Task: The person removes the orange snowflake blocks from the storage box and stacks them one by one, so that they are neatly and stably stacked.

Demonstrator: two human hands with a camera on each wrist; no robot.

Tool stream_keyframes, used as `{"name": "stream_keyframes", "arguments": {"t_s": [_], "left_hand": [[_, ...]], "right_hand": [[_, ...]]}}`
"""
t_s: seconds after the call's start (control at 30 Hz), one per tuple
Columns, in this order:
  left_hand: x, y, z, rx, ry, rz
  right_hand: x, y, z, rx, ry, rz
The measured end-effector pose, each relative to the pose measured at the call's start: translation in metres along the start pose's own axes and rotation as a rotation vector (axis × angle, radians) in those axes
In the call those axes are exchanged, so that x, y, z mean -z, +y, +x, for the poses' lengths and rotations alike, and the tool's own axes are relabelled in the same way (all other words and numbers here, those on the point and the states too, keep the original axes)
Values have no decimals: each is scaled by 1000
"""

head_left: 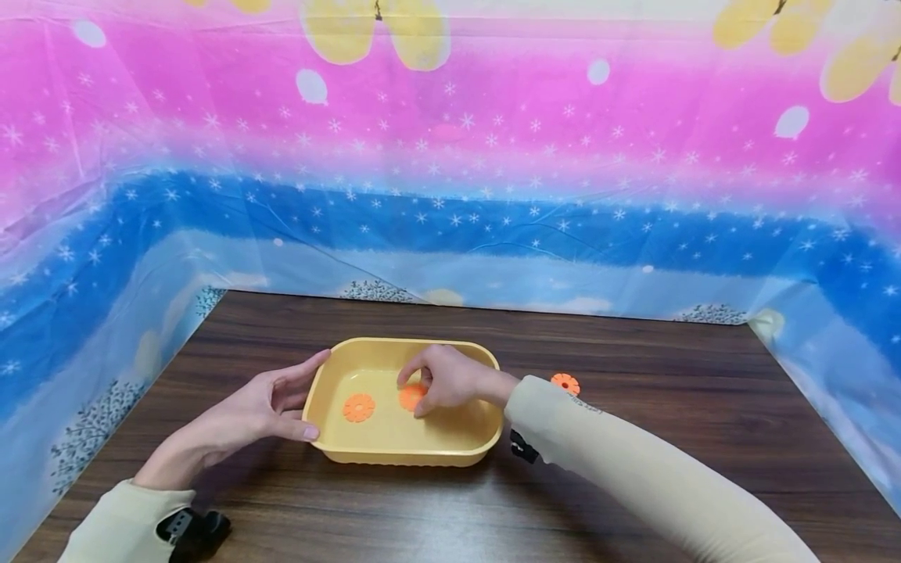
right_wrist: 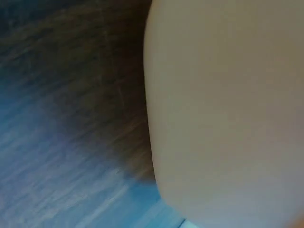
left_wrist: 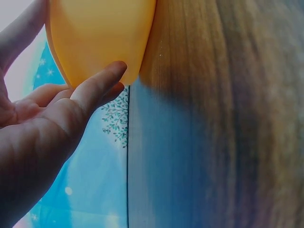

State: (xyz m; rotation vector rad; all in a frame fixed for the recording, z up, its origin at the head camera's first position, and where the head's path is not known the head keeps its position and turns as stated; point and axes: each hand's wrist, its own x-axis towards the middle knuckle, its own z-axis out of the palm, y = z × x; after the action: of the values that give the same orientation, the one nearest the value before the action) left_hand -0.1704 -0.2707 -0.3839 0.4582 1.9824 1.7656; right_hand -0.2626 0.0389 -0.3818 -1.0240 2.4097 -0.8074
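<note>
A yellow plastic basin (head_left: 404, 453) stands on the wooden table. My left hand (head_left: 242, 410) holds its left end between thumb and fingers; in the left wrist view, fingertips (left_wrist: 114, 71) press on the outer wall. Inside the basin, my right hand (head_left: 450, 379) pinches an orange notched disc (head_left: 411, 397) by its edges, thumb and forefinger partly covering it. A second orange notched disc (head_left: 358, 407) lies on the basin floor to the left. Close up, the basin's wall (right_wrist: 218, 104) fills much of the right wrist view, where my right hand is hidden.
Another orange notched disc (head_left: 565, 383) lies on the table (head_left: 676, 391) right of the basin, just behind my right sleeve (head_left: 619, 453). A patterned pink and blue cloth (head_left: 450, 195) hangs around the table's back and sides.
</note>
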Motion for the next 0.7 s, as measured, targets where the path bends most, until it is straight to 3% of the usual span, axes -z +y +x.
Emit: {"name": "stream_keyframes", "arguments": {"t_s": [0.2, 0.7], "left_hand": [[0, 1, 1, -8, -7, 5], [0, 0, 0, -2, -4, 3]], "right_hand": [[1, 3, -4, -55, -12, -2], [-3, -3, -3, -2, -12, -80]]}}
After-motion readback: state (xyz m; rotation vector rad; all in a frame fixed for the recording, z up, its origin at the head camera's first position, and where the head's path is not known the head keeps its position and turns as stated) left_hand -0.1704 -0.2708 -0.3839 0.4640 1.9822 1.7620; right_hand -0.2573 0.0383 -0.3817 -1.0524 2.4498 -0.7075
